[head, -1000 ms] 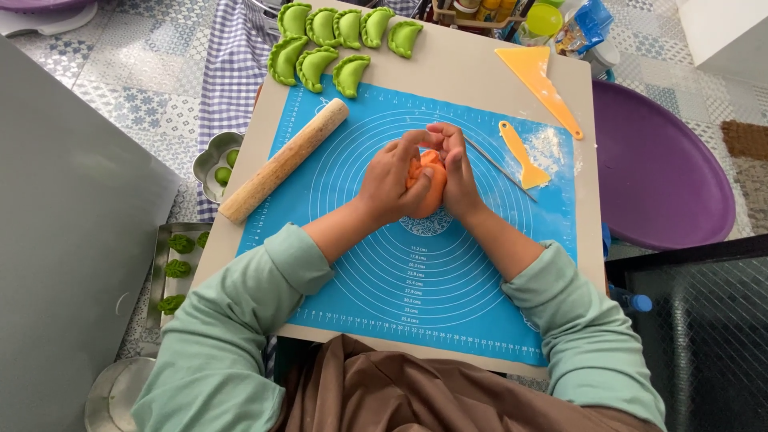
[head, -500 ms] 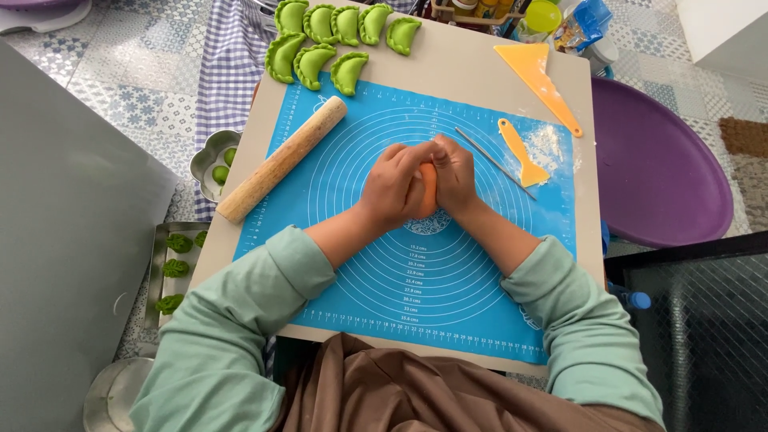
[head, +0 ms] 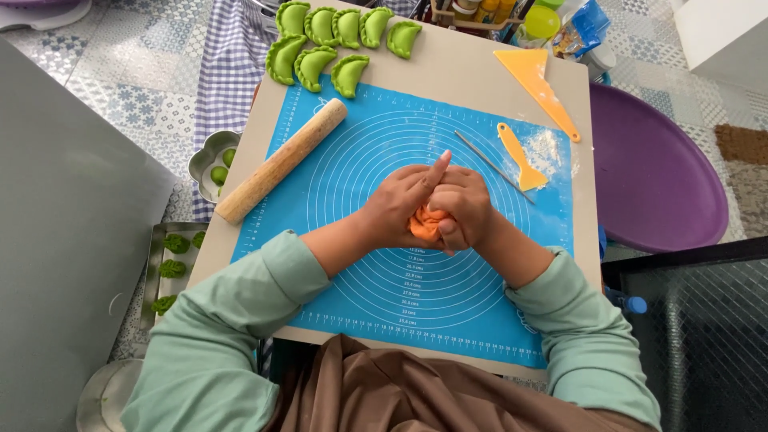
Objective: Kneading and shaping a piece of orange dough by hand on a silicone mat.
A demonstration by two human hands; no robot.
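On the blue mat, left hand and right hand grip closed round orange dough; rolling pin lies nearby.

Rolling pin left on mat, scraper right, dumplings behind.

The dough is orange; the mat is blue with white rings; the dumplings are green; the rolling pin is pale wood; the cloth is purple-and-white check; the sleeves are mint green; the tray is purple.
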